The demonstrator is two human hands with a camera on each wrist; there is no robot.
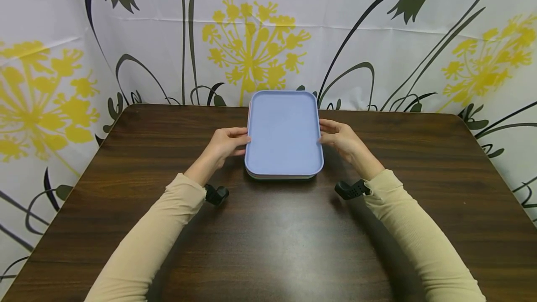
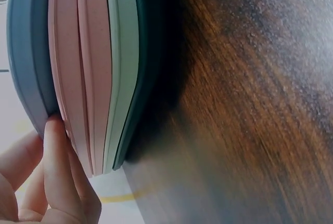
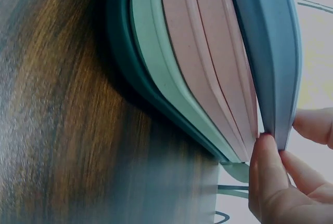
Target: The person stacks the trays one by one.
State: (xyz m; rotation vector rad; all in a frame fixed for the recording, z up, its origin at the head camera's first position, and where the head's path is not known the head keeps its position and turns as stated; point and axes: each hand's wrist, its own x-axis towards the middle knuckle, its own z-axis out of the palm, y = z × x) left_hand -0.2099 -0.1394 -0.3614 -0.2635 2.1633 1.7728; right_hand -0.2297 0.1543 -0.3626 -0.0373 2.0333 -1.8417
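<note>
A light blue tray (image 1: 284,134) lies on top of a stack at the far middle of the table. Below it, in the left wrist view, come two pink trays (image 2: 67,63), a pale green tray (image 2: 125,42) and a dark green tray (image 2: 150,31) at the bottom. My left hand (image 1: 224,144) pinches the blue tray's left edge, a fingertip in the gap above the upper pink tray. On the opposite edge my right hand (image 1: 341,140) pinches the same tray, thumb on the outer rim and fingers underneath. A thin gap separates blue from pink in the right wrist view.
The dark brown wooden table (image 1: 268,246) spreads around the stack. Behind its far edge hangs a white curtain (image 1: 159,27) printed with yellow flowers and grey-green stems. The stack stands close to that edge. Each wrist wears a black strap (image 1: 216,195) with a camera.
</note>
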